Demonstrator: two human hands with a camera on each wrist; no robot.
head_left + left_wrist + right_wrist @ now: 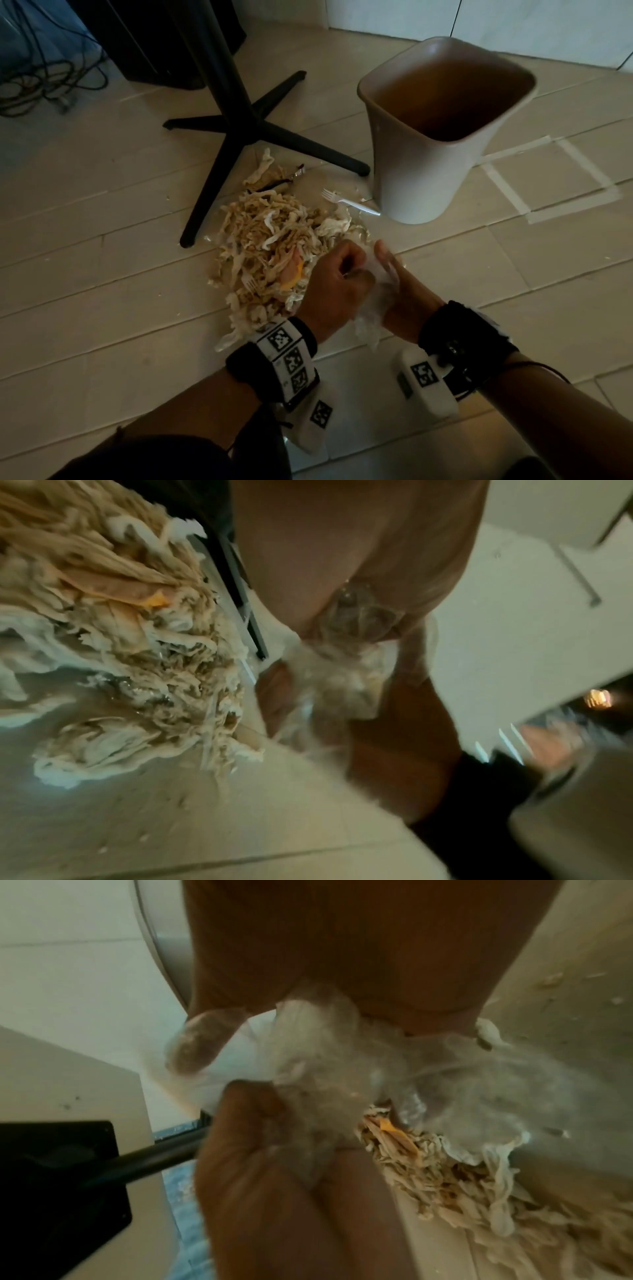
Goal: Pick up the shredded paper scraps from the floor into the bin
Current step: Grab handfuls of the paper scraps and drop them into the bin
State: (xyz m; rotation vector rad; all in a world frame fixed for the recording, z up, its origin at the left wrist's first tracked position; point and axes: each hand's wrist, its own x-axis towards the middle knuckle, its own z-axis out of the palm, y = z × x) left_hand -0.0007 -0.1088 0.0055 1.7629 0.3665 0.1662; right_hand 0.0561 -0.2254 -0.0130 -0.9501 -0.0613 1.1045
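Observation:
A heap of beige and white shredded paper [270,240] lies on the tiled floor in front of me, also seen in the left wrist view [120,642] and the right wrist view [462,1177]. The open beige bin [421,178] stands upright beyond it to the right. My hands meet just right of the heap's near end. A thin clear plastic glove [376,301] partly covers my right hand [385,253], whose fingers [195,1045] point forward inside the film. My left hand [356,270] curls its fingers and pinches the glove's loose plastic [325,1074].
A black four-legged table base [239,130] stands at the heap's far left. A white plastic fork [349,202] lies beside the bin, another fork [250,282] sits in the heap. Tape lines [548,178] mark the floor right of the bin. Cables [41,75] lie far left.

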